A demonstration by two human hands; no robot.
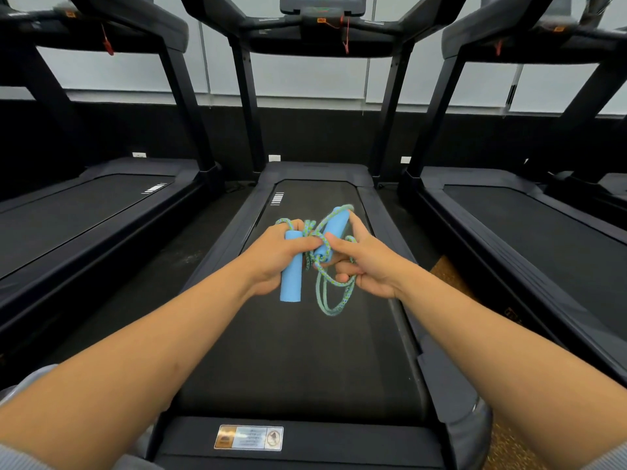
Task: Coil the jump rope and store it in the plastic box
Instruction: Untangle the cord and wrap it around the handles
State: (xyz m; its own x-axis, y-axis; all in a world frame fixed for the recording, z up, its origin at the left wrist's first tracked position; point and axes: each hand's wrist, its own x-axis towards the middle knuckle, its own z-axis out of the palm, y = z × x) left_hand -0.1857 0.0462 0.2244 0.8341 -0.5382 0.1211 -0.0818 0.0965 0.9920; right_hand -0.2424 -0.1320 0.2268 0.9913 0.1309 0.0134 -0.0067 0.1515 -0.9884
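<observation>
The jump rope has two light blue foam handles and a teal speckled cord. My left hand (274, 256) grips one blue handle (291, 283) upright, with cord loops bunched over its fingers. The second blue handle (334, 225) slants up to the right between both hands. My right hand (368, 262) pinches the cord beside that handle, index finger stretched along it. Several loops of cord (330, 300) hang below my right hand, above the treadmill belt. No plastic box is in view.
I stand at the rear of a black treadmill (305, 361) whose belt runs ahead to its console (322, 5). Two more treadmills flank it, left (84, 205) and right (529, 215). Narrow floor gaps separate them, with brown flooring at the right.
</observation>
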